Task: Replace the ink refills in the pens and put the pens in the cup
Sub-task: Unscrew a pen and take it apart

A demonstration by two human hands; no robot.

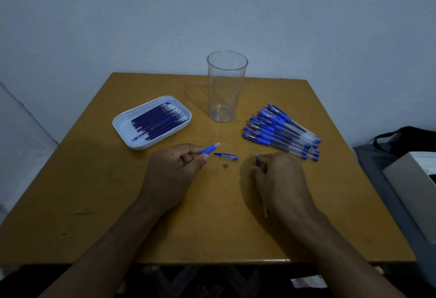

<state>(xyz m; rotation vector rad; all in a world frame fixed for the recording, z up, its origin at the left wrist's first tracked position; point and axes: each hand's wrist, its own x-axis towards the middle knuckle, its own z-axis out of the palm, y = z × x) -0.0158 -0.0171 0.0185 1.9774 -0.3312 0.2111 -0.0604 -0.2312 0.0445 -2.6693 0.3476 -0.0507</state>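
Viewing the surface [94,203] from the head camera, left to right. A white tray [122,124] sits at the left and holds a row of blue ink refills [157,121] lying side by side. Nearer the viewer, the left hand [172,172] pinches a pen barrel [210,148] between thumb and curled fingers; its blue grip section and clear end point up and to the right. Just beside that end, a blue pen cap [226,156] lies flat on the wood, and a small metal tip piece [226,166] rests just below the cap. Behind these, a tall clear cup [226,85] stands upright near the far edge, with nothing visible inside. The right hand [280,179] has its fingers curled around a thin refill [256,158], whose blue end shows above the fingers and whose pale end shows below the palm. Farther right, a fanned heap of capped blue pens [280,130] lies on the wood, caps toward the cup. A dark bag [405,139] rests off the right edge.
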